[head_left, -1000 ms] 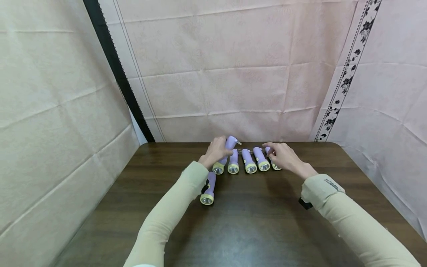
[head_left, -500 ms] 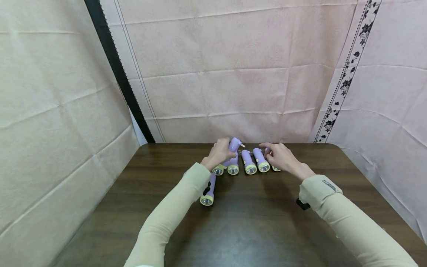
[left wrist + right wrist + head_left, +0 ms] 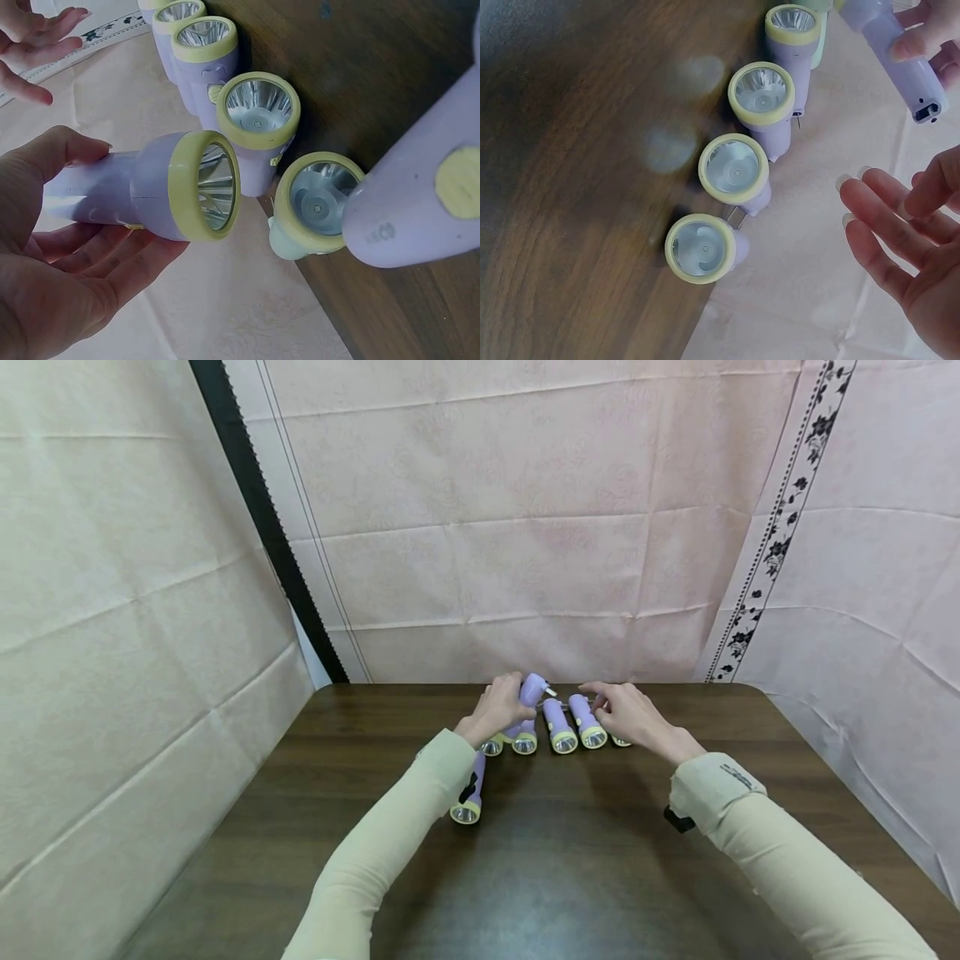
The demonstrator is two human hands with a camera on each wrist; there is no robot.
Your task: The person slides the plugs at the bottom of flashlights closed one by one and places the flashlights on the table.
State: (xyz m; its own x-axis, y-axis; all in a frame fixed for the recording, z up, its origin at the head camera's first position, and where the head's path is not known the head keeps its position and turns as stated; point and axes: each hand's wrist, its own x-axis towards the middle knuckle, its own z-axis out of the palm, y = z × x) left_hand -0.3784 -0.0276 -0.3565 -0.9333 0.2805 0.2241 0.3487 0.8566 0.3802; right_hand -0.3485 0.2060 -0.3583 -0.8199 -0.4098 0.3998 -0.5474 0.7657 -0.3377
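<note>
my left hand pinches a lilac-and-yellow plastic flashlight
my right hand loosely spread near similar flashlights; cream cuff print illegible

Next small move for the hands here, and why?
Probably bring the right hand over to the tail end of the held flashlight. The left hand grips it with that end pointing toward the right hand, which holds nothing and sits apart from it.
</note>
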